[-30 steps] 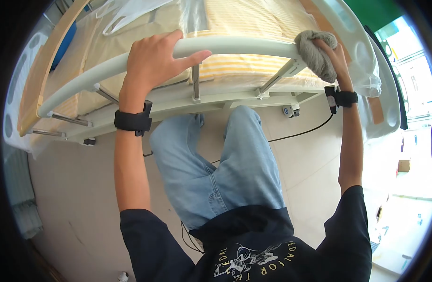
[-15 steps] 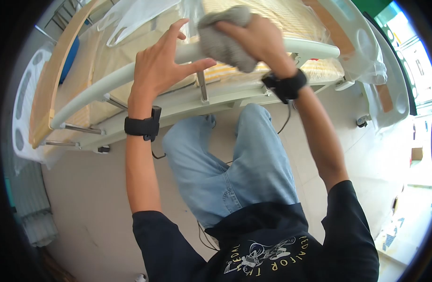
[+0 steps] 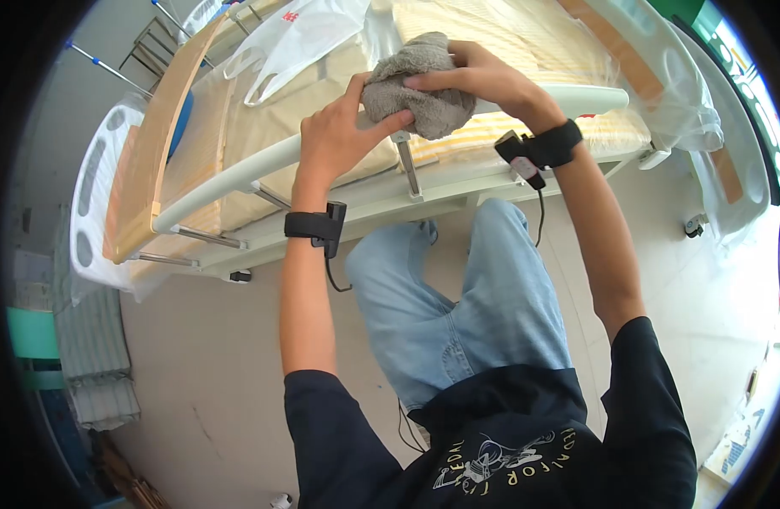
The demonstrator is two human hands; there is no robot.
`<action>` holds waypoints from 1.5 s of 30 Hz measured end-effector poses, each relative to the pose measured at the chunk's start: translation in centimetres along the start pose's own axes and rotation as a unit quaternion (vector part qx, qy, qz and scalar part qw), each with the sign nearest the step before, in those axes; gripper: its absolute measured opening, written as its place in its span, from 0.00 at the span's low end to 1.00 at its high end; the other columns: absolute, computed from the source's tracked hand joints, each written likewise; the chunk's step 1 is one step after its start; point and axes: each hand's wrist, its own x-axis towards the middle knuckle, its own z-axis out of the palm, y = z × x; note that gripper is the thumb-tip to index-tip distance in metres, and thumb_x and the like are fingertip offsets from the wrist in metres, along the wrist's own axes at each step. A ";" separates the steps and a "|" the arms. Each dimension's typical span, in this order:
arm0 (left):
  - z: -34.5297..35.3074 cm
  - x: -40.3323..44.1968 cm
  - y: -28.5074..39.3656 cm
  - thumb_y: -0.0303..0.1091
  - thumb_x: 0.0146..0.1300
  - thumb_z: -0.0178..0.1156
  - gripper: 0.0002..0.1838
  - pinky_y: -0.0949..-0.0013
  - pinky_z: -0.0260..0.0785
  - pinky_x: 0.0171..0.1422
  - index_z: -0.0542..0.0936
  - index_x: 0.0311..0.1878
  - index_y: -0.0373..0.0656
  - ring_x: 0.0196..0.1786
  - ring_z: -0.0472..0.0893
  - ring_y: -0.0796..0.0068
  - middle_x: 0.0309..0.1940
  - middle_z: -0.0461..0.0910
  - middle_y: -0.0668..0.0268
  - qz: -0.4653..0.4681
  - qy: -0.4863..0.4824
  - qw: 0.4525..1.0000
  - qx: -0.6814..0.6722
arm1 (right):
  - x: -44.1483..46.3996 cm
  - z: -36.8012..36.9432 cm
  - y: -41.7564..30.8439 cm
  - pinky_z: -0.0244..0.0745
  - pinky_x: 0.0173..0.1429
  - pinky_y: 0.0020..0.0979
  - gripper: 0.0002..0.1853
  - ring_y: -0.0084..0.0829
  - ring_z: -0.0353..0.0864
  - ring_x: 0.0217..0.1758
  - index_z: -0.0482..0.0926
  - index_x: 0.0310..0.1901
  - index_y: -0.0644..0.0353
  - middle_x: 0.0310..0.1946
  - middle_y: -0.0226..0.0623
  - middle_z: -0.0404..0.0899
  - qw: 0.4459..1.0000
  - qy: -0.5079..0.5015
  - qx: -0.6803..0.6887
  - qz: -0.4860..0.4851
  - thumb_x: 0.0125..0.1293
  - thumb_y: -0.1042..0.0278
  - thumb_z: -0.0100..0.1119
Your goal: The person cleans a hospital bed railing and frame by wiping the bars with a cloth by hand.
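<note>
A bunched grey cloth (image 3: 420,89) is held between my two hands, over the middle of the pale bed rail (image 3: 237,184). My left hand (image 3: 343,136) has its thumb and fingers against the cloth's left side. From the right, my right hand (image 3: 492,81) grips the same cloth, thumb across its front. The rail passes behind the cloth. Each wrist wears a black strap with a small device and a cable.
Behind the rail lies a plastic-covered mattress (image 3: 526,34) with a white plastic bag (image 3: 297,38). A wooden board (image 3: 165,127) stands at the bed's left. Folded curtain-like fabric (image 3: 89,331) is at far left. A caster (image 3: 695,226) shows at right.
My right hand has brought the cloth leftward from the rail's right end to the middle. My left hand has come off the rail and onto the cloth. The view has shifted.
</note>
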 end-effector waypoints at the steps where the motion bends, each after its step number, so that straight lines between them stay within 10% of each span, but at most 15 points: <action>1: 0.4 0.1 -0.1 0.74 0.58 0.60 0.42 0.57 0.75 0.47 0.71 0.66 0.53 0.47 0.87 0.55 0.44 0.88 0.64 -0.013 0.018 1.000 0.000 | -0.2 -0.6 0.3 0.81 0.54 0.32 0.32 0.34 0.86 0.48 0.82 0.53 0.69 0.46 0.45 0.86 0.999 0.005 0.028 -0.041 0.51 0.54 0.79; 8: 1.4 0.3 -0.6 0.73 0.67 0.50 0.39 0.59 0.74 0.48 0.69 0.68 0.53 0.45 0.87 0.59 0.41 0.88 0.68 -0.020 0.074 0.997 -0.011 | -0.6 -1.6 -0.9 0.76 0.58 0.34 0.17 0.32 0.81 0.50 0.74 0.53 0.65 0.44 0.38 0.82 0.902 0.339 -0.003 -0.269 0.65 0.71 0.65; 10: 1.4 0.4 -0.9 0.73 0.68 0.48 0.39 0.58 0.74 0.48 0.68 0.70 0.52 0.45 0.87 0.58 0.41 0.88 0.67 -0.034 0.078 0.995 -0.049 | -0.7 -1.0 0.3 0.81 0.52 0.35 0.25 0.40 0.87 0.47 0.79 0.53 0.59 0.44 0.43 0.86 0.887 0.359 -0.095 -0.274 0.50 0.77 0.70; 14: 0.5 0.4 -0.4 0.70 0.72 0.44 0.38 0.57 0.75 0.50 0.63 0.76 0.57 0.47 0.86 0.56 0.46 0.87 0.64 -0.051 0.070 0.989 -0.119 | -2.4 2.7 2.0 0.73 0.58 0.42 0.25 0.47 0.78 0.54 0.76 0.50 0.53 0.46 0.38 0.81 0.882 0.137 -0.276 -0.358 0.47 0.80 0.65; 28: 0.4 -0.4 -1.0 0.61 0.70 0.55 0.29 0.57 0.76 0.50 0.72 0.70 0.62 0.53 0.85 0.55 0.53 0.85 0.62 0.058 0.030 0.998 -0.001 | -3.3 3.9 1.4 0.71 0.62 0.45 0.21 0.47 0.76 0.58 0.75 0.46 0.56 0.49 0.40 0.78 0.842 0.181 -0.339 -0.379 0.60 0.51 0.70; 37: 0.6 -0.3 -1.6 0.61 0.72 0.53 0.34 0.56 0.74 0.48 0.63 0.76 0.57 0.45 0.86 0.55 0.46 0.87 0.62 0.056 0.039 0.994 -0.083 | -5.7 -4.3 3.4 0.74 0.43 0.40 0.15 0.44 0.79 0.38 0.78 0.40 0.58 0.32 0.40 0.79 0.836 0.198 -0.392 -0.329 0.62 0.56 0.69; 45: 1.3 -0.3 -1.7 0.65 0.68 0.54 0.34 0.56 0.75 0.43 0.71 0.69 0.54 0.41 0.87 0.54 0.41 0.87 0.59 0.069 0.058 0.996 -0.008 | -11.4 -14.9 8.3 0.74 0.51 0.39 0.18 0.43 0.80 0.45 0.77 0.42 0.61 0.39 0.43 0.80 0.818 0.362 -0.404 -0.190 0.62 0.55 0.69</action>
